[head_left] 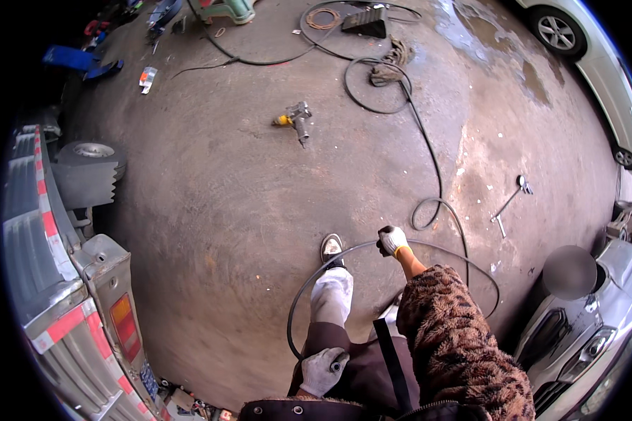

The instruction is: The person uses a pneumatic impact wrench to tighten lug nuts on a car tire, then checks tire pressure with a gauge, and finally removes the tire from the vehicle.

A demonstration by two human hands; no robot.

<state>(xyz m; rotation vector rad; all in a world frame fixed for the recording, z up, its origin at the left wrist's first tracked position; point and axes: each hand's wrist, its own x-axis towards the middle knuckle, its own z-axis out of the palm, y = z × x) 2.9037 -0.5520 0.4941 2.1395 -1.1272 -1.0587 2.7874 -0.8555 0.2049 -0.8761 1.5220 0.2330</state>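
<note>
A black air hose (303, 298) runs in a loop between my two hands, past my shoe on the concrete floor. My right hand (393, 241), in a pale work glove with a yellow cuff, is closed round the hose in front of my legs. Close to my lap, my left hand (321, 370) wears a similar glove and is closed on the hose; a dark round end shows at its fingers. From my right hand the hose bends right, then trails away in coils. Ahead on the floor lies a grey and yellow impact wrench (299, 122).
A truck's rear with a tail light (124, 326) stands at left, a wheel (91, 151) beyond it. At right are a silver car (583, 316) and a hose with a gauge (522, 184). A white car (597, 63), black wheel chock (365, 22) and green stool (228, 10) are farther off.
</note>
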